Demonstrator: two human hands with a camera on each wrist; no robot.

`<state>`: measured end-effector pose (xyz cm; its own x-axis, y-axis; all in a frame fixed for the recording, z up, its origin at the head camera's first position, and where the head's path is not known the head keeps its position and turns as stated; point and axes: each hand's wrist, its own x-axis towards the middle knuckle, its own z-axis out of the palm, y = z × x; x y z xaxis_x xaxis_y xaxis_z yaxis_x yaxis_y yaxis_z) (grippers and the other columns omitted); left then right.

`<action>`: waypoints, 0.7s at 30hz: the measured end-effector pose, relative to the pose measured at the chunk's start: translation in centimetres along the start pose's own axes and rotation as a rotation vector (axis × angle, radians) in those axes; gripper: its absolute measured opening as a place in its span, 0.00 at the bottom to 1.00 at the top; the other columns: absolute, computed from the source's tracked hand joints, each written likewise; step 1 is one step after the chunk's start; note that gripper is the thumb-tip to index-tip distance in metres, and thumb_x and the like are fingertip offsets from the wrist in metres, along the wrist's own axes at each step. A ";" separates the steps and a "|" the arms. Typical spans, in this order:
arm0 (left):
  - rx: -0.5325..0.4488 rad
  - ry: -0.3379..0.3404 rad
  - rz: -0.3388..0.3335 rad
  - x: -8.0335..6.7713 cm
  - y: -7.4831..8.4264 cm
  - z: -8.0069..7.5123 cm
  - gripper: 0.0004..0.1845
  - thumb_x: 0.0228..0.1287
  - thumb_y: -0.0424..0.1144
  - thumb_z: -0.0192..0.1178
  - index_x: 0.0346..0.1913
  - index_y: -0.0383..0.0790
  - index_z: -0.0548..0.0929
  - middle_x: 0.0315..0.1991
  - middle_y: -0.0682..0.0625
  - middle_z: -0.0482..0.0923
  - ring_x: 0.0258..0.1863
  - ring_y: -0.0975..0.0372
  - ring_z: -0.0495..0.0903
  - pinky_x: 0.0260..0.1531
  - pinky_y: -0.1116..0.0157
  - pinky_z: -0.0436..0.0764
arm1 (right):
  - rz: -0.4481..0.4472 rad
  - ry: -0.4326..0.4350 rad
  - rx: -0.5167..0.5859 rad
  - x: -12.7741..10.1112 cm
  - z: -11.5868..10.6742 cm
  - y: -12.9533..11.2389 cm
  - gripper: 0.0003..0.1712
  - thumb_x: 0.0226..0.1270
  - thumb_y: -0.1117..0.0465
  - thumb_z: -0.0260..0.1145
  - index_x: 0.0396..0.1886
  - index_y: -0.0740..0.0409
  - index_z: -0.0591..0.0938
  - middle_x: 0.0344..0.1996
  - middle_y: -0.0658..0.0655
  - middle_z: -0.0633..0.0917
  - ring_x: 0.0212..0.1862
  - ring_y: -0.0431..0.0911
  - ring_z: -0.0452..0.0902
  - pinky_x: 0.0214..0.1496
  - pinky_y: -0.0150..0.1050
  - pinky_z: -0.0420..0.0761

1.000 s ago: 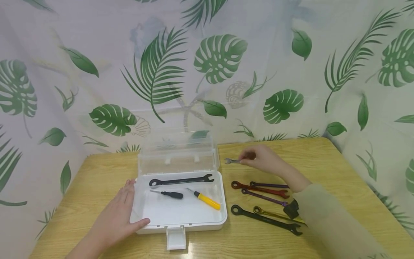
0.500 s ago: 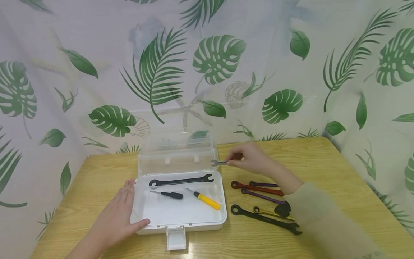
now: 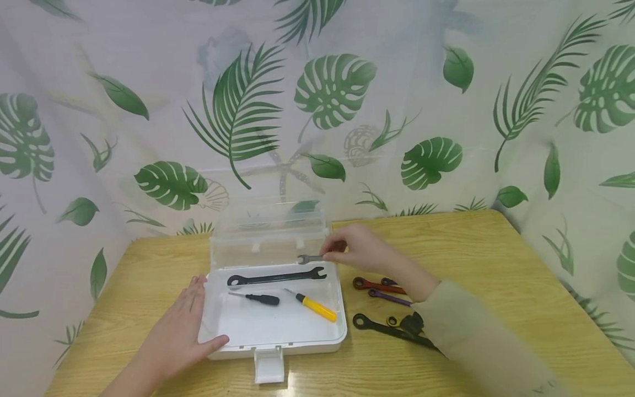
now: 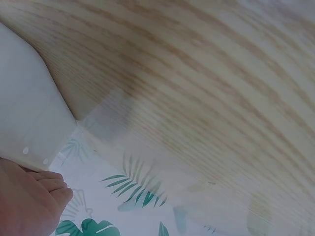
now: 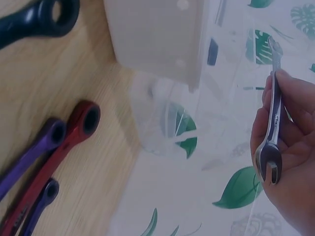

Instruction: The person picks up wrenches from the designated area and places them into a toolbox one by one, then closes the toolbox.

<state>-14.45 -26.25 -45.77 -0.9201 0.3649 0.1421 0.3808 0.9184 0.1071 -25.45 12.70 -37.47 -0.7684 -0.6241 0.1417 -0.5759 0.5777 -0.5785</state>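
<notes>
My right hand (image 3: 361,248) pinches a silver open-end wrench (image 3: 311,258) between thumb and fingers, over the back edge of the white toolbox (image 3: 317,348). The right wrist view shows the wrench's shiny shaft (image 5: 275,108) lying along the fingers. Inside the toolbox are a black combination wrench (image 3: 278,278), a small black screwdriver (image 3: 265,299) and a yellow-handled screwdriver (image 3: 318,307). My left hand (image 3: 171,333) rests with straight fingers along the toolbox's left side, thumb over the front left corner. The left wrist view catches only part of that hand (image 4: 29,199).
The clear lid (image 3: 238,251) stands tilted back behind the box; a white latch (image 3: 269,366) hangs at the front. Right of it lie red (image 3: 379,285), purple (image 3: 389,298), black (image 3: 369,324) and gold (image 3: 393,321) wrenches, partly hidden by the right sleeve (image 3: 461,320).
My right hand has carried the silver wrench leftward, from over the table to the back of the toolbox. The left hand stays on the box's left side.
</notes>
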 end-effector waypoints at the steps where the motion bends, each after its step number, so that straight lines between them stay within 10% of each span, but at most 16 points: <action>1: 0.000 0.001 0.001 0.0 0.0 0.0 0.64 0.63 0.71 0.66 0.78 0.16 0.57 0.82 0.26 0.56 0.81 0.34 0.60 0.78 0.39 0.68 | -0.003 -0.004 0.002 0.2 0.2 -0.2 0.04 0.73 0.64 0.72 0.40 0.57 0.92 0.37 0.52 0.93 0.37 0.38 0.83 0.42 0.30 0.85; 21: -0.014 0.000 0.006 0.0 0.1 -0.2 0.65 0.61 0.71 0.67 0.78 0.16 0.57 0.82 0.27 0.55 0.81 0.35 0.59 0.78 0.39 0.68 | -0.039 -0.068 -0.005 3.1 2.8 -3.0 0.04 0.73 0.64 0.73 0.41 0.56 0.92 0.37 0.51 0.93 0.36 0.37 0.81 0.41 0.24 0.84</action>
<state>-14.38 -26.21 -45.60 -0.9179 0.3704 0.1424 0.3874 0.9141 0.1196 -25.33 7.59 -37.56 -0.7245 -0.6805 0.1094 -0.6067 0.5543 -0.5698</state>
